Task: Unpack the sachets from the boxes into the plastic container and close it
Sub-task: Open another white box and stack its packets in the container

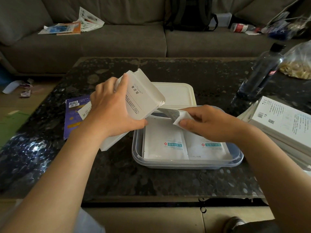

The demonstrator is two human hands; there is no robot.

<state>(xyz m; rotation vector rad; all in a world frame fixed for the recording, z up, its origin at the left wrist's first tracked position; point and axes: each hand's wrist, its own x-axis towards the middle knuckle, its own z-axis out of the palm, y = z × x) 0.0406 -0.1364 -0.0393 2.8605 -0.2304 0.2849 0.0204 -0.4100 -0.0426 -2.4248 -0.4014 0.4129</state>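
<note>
Head view, the only one:
- Left hand (111,113) was wrapped round the white box (143,98), thumb under the near edge and fingers over the far face. The box was tilted above the far-left corner of the plastic container (185,163), with its end flap open.
- Right hand (207,123) pinched a corner of a sachet (169,113) between thumb and fingers. The sachet was partly out of the box mouth, its free end over the container.
- The container sat on the dark table (134,179), lid off. Two sachets (165,142) lay flat side by side inside.
- The white lid (175,94) lay just behind the container. Couldn't tell if they touched.
- Stack of white boxes (279,121) at the right table edge, flattened purple carton (74,115) to the left, dark bottle (262,73) far right.

Handling, my read:
- The sachet looked light, thin and floppy, and the film was probably slick. It curled when held by one corner.
- Better to pinch the sealed edge and pull straight along the box so it doesn't snag the flap.
- The box looked like light card that would crush easily. Grip the narrow sides and don't squeeze the faces.
- The container looked semi-rigid. The lid would likely need pressing down around the rim, with the sachets kept flat below it.

Task looked partway done, with more boxes to go.
</note>
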